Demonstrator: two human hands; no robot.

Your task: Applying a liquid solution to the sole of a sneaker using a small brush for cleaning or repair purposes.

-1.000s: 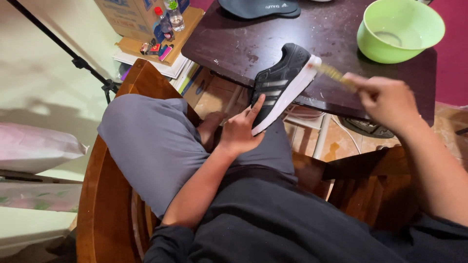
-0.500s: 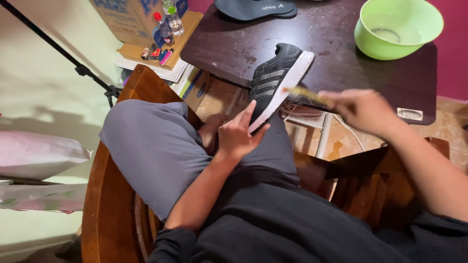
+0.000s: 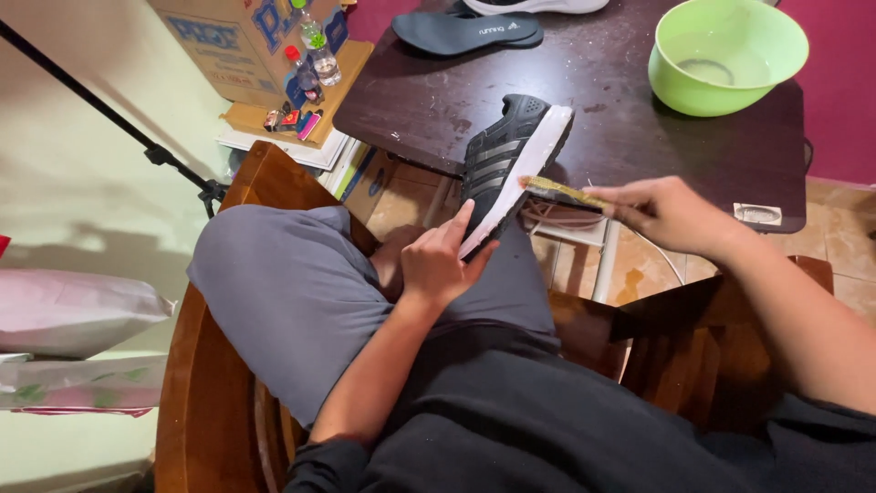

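Black sneaker (image 3: 505,164) w/ white sole, tilted on its side, toe end leaning on near edge of dark table (image 3: 639,119), heel end down at lap. Left hand (image 3: 440,260) clamped on heel end, fingers up along sole. Right hand (image 3: 671,212) closed on small brush (image 3: 558,192); bristle end touching white sole at mid-length. Far right on table: green bowl (image 3: 727,55). Far centre: dark insole (image 3: 465,29). Left, off table: cardboard box (image 3: 242,41), bottles beside it.
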